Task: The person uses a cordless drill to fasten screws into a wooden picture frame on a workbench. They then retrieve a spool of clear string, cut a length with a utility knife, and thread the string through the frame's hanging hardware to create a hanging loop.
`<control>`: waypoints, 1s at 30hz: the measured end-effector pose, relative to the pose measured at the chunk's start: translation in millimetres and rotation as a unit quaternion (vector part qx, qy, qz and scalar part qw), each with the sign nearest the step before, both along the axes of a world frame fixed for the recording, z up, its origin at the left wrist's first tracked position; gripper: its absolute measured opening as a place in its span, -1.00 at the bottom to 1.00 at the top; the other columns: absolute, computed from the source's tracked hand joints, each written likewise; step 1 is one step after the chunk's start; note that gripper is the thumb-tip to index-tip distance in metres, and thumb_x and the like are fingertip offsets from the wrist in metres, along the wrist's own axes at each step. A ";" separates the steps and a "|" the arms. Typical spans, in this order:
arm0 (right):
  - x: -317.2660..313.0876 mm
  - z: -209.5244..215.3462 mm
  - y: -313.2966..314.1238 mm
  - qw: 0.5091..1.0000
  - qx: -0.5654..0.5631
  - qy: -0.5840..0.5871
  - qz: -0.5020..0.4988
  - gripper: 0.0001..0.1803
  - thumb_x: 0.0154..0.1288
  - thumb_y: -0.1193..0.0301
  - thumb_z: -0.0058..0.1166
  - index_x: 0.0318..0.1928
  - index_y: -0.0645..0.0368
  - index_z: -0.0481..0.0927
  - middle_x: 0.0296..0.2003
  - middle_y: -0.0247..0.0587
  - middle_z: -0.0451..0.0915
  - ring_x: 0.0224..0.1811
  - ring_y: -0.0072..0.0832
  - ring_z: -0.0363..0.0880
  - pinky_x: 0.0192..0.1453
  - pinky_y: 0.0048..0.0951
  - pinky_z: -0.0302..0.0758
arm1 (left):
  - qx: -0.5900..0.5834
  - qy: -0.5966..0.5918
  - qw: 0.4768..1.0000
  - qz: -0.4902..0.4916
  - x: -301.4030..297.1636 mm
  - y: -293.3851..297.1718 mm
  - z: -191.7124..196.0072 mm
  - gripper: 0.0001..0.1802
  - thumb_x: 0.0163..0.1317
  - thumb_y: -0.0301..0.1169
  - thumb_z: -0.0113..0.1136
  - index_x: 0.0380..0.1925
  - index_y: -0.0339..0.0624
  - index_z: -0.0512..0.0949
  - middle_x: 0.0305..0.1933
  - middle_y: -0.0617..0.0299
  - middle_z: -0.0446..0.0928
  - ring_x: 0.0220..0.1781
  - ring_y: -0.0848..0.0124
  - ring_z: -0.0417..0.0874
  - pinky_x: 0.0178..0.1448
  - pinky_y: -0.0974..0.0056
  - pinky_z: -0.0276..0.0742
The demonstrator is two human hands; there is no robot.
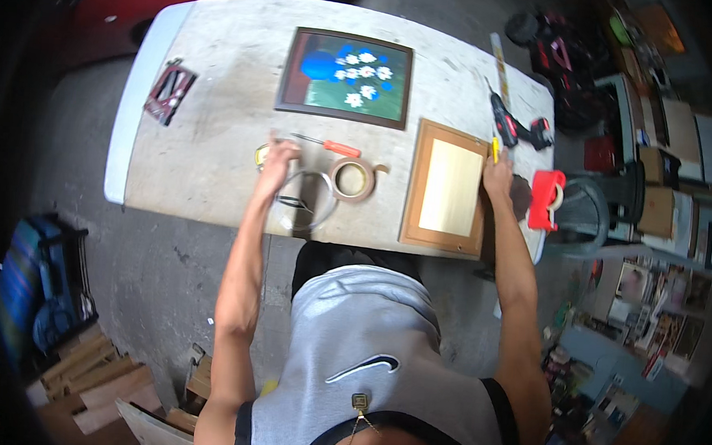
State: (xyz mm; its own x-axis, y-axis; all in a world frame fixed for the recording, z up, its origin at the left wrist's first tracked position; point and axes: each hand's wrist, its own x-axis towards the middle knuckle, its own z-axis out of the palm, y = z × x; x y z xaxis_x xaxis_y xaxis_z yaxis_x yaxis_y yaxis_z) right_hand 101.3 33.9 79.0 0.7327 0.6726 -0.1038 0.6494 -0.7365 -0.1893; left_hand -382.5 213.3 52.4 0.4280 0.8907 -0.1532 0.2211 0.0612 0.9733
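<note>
My left hand is low over the table, its fingers slightly blurred, so I cannot make out whether they grip anything. A small round yellow-rimmed object sits against its outer side. Close to its fingertips lies a screwdriver with an orange-red handle. A loose coil of thin pale wire and a roll of tan tape are to the right. My right hand is closed around a slim yellow tool, which sticks out past the fingers. Beside that hand lies a wooden frame with a pale panel.
A dark-framed flower painting lies at the table's far middle. A staple gun is far left. On the right are a cordless drill, a level-like strip and a red tape dispenser. Wood scraps lie lower left.
</note>
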 end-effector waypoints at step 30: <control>143.3 121.1 -151.0 0.561 0.529 0.628 -0.109 -0.88 0.35 0.44 -0.18 -0.27 0.15 0.45 -0.66 -0.54 0.15 -0.71 -0.76 0.10 -0.69 -0.68 0.07 | -0.025 0.334 0.920 0.203 16.6 -283.5 148.5 -0.48 0.17 -0.20 0.27 -0.83 -0.13 0.27 -0.71 0.48 0.16 -0.62 0.61 0.11 -0.58 0.36 -0.05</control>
State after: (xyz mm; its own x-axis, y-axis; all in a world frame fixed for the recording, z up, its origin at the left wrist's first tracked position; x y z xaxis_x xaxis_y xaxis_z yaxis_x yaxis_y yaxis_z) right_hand 244.5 -117.1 200.1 0.6050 0.7534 -0.2576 -0.5688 0.1826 -0.8020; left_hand -365.9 -70.2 200.9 -0.1430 0.9412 -0.3061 0.7186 0.3114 0.6218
